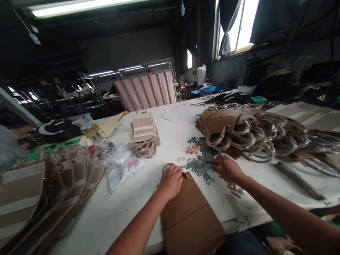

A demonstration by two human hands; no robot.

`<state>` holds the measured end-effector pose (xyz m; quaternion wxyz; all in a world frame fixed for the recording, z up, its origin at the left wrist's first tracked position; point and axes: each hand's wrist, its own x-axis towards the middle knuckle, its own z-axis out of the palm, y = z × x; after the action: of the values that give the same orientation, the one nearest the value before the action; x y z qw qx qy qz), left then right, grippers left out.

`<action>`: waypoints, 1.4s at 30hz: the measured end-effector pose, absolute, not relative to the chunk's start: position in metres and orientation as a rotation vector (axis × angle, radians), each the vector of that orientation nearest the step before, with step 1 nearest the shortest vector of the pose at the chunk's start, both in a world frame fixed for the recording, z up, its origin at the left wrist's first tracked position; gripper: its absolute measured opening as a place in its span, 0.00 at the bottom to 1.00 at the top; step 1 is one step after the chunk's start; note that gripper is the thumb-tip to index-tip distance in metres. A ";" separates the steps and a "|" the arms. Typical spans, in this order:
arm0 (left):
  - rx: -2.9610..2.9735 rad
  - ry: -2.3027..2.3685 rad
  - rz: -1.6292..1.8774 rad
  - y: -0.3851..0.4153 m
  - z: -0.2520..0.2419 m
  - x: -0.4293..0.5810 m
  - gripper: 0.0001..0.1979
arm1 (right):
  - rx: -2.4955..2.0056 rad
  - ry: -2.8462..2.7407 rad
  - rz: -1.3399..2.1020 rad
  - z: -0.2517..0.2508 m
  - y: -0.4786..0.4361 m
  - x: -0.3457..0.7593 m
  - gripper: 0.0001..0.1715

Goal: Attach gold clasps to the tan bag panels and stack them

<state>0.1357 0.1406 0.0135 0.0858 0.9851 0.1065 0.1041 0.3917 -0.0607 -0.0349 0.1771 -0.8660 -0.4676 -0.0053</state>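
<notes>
A brown leather-like bag panel (190, 212) lies in front of me and reaches over the table's near edge. My left hand (171, 181) is closed over its top end, where a handle is mostly hidden beneath my fingers. To the right, my right hand (227, 168) is at the edge of a heap of small grey metal plates (199, 165). Its fingers are pressed together, and what they pinch is too small to name. Small gold-coloured metal fittings (194, 148) lie beside the grey plates. Several reddish-brown flat pieces (235, 189) rest below my right wrist.
Brown panels with plastic-wrapped handles (239, 129) are piled at the right, near a dark rod (299, 180). Beige bag panels stand at the left (61, 191) and in a smaller stack (143, 131) farther back. Clear plastic bags (124, 168) lie between them on the white table (106, 216).
</notes>
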 end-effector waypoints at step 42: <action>2.152 0.353 -0.188 0.151 0.050 0.163 0.33 | -1.423 -1.094 0.481 -0.055 -0.017 0.224 0.11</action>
<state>0.1632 0.1509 0.0499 0.4583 0.8738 0.1435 -0.0764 0.2242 -0.0168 -0.0550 0.5985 -0.6135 -0.4717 0.2072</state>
